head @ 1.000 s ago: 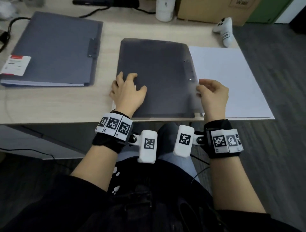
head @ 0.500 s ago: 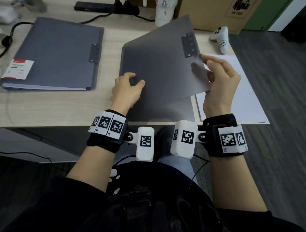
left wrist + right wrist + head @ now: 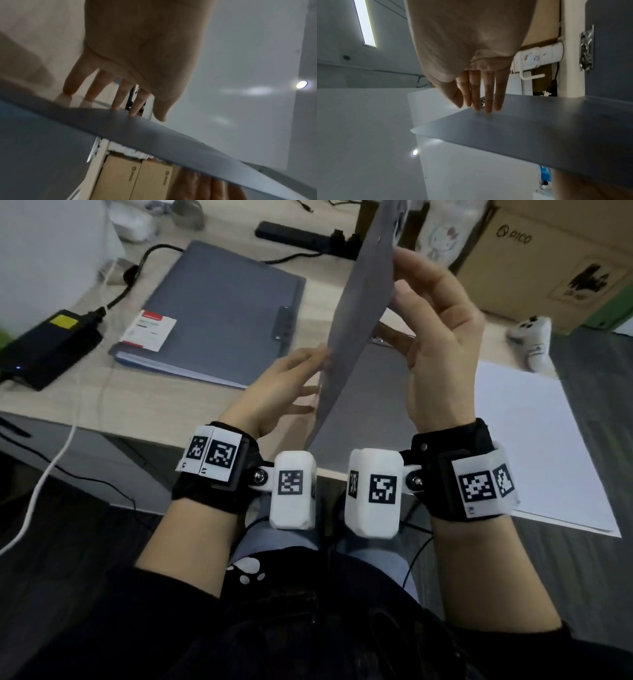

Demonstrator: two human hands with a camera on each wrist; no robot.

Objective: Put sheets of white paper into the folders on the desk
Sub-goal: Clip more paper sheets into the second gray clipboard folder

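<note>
A dark grey folder lies on the desk in front of me, its cover (image 3: 356,313) raised almost upright. My right hand (image 3: 435,313) is on the cover's inner side, and its straight fingers (image 3: 481,97) press on the cover (image 3: 539,128) near the top edge. My left hand (image 3: 277,392) is on the outer side, spread fingers (image 3: 120,97) touching the cover (image 3: 137,129). The folder's base (image 3: 370,412) stays flat, with a metal clip (image 3: 587,50) on it. A stack of white paper (image 3: 527,440) lies to the right. A second, closed folder (image 3: 219,306) lies at the left.
A black power adapter (image 3: 44,344) with cables sits at the far left and a power strip (image 3: 298,234) at the back. A cardboard box (image 3: 548,258), a white bottle (image 3: 438,237) and a white controller (image 3: 534,337) stand at the back right.
The folder's cover went from flat on the desk to almost upright, lifted by my right hand. My left hand moved from the folder's left edge onto the raised cover's outer face.
</note>
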